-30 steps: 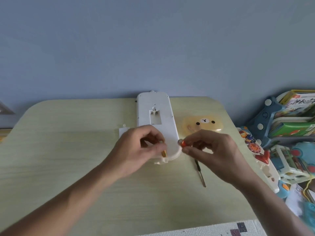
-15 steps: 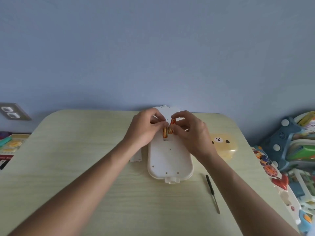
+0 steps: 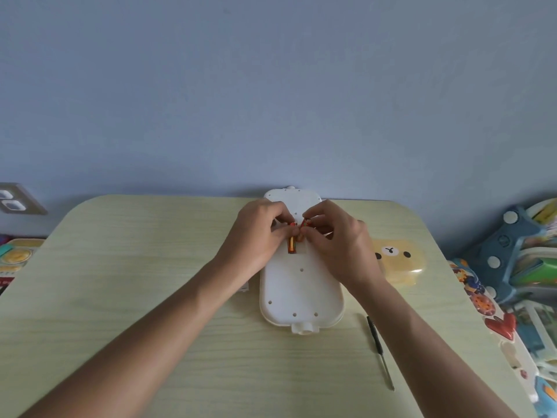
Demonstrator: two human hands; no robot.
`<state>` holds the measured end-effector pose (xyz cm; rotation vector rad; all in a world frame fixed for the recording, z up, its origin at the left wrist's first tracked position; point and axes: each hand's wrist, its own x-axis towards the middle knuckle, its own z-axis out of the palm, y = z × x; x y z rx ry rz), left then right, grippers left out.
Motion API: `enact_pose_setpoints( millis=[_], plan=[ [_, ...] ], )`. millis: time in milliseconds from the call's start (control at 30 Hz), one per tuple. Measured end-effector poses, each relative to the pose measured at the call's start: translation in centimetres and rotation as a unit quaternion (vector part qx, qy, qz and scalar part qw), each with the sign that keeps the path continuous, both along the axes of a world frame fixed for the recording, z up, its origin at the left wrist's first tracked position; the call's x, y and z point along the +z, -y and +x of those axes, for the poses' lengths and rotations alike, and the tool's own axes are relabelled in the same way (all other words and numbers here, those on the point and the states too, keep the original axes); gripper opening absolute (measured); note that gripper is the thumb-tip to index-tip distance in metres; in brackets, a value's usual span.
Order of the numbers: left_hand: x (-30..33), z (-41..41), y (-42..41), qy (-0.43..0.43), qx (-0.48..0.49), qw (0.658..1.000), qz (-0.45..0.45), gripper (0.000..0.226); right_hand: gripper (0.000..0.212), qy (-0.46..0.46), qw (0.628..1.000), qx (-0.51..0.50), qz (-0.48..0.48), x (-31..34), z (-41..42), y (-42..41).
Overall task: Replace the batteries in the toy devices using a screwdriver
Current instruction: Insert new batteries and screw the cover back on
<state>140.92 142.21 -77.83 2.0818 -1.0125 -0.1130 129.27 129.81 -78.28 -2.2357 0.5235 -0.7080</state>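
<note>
A white toy device (image 3: 301,285) lies face down in the middle of the pale wood table (image 3: 135,267), its battery slot near the far end. My left hand (image 3: 256,239) pinches an orange battery (image 3: 291,245) that lies lengthways at the slot. My right hand (image 3: 337,239) holds a second orange battery (image 3: 306,223) tilted just above the slot. Both hands meet over the device. A thin black-handled screwdriver (image 3: 380,351) lies on the table to the right of the device. A white cover piece (image 3: 244,287) is mostly hidden under my left forearm.
A yellow bear-face box (image 3: 398,260) sits right of the device. Colourful toys (image 3: 512,282) pile up beyond the table's right edge, and more toys (image 3: 15,257) show at the left edge. A wall socket (image 3: 15,200) is at the far left.
Both hands carried the batteries from the near end of the device to the battery slot at its far end. Since half a second ago the hands have barely moved.
</note>
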Motion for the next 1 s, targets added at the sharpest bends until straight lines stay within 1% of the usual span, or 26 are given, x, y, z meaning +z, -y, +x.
enact_pose_setpoints(
  millis=[267, 367, 433, 533, 600, 733, 767, 867, 1000],
  plan=[
    [-0.7, -0.2, -0.7, 0.082, -0.011, 0.997, 0.009, 0.019, 0.012, 0.011, 0.991, 0.016, -0.129, -0.4, 0.0, -0.3],
    [-1.0, -0.1, -1.1, 0.113, -0.033, 0.993, 0.016, 0.021, 0.012, 0.016, 0.986, 0.02, -0.163, -0.5, -0.2, -0.6],
    [-1.2, 0.0, -1.4, 0.144, -0.053, 0.988, 0.026, 0.022, 0.013, 0.018, 0.984, 0.028, -0.173, -0.4, -0.3, -0.5],
    [-1.4, 0.0, -2.0, 0.171, -0.076, 0.982, 0.04, 0.024, 0.015, 0.023, 0.987, 0.048, -0.154, -0.4, -0.6, 0.0],
    [-1.5, -0.1, -2.2, 0.153, -0.08, 0.984, 0.035, 0.026, 0.017, 0.021, 0.989, 0.056, -0.137, -0.4, -0.8, 0.1],
    [-1.3, -0.3, -2.5, 0.058, -0.063, 0.996, 0.014, 0.031, 0.015, 0.017, 0.992, 0.071, -0.101, -0.4, -1.2, 0.3],
    [-1.4, -0.2, -2.6, 0.047, -0.063, 0.997, 0.015, 0.034, 0.013, 0.014, 0.991, 0.083, -0.103, -0.3, -1.4, 0.5],
    [-1.5, -0.1, -2.7, 0.041, -0.066, 0.997, 0.018, 0.04, 0.012, -0.011, 0.985, 0.114, -0.126, 0.1, -1.8, 0.8],
    [-1.4, 0.0, -2.7, 0.031, -0.063, 0.997, 0.024, 0.052, 0.011, -0.039, 0.987, 0.101, -0.115, 0.3, -1.2, 0.5]
  ],
)
